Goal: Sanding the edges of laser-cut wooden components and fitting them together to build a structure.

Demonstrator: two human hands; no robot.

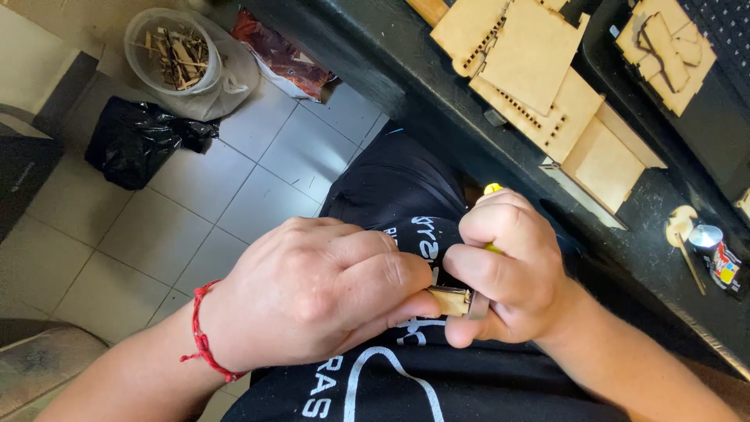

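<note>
My left hand (312, 293) is closed around a small light wooden piece (451, 300), whose end sticks out between thumb and fingers. My right hand (508, 270) grips a tool with a yellow handle (492, 188); its metal blade (478, 305) touches the wooden piece. Both hands are held together over my lap, above a black printed shirt. A red string bracelet (205, 336) circles my left wrist.
A black workbench (437, 86) runs along the upper right with several laser-cut wooden panels (539, 70), a small round wooden piece on a stick (682, 227) and a small glue tube (715, 250). On the tiled floor stand a bucket of wood scraps (172, 55) and a black bag (137, 137).
</note>
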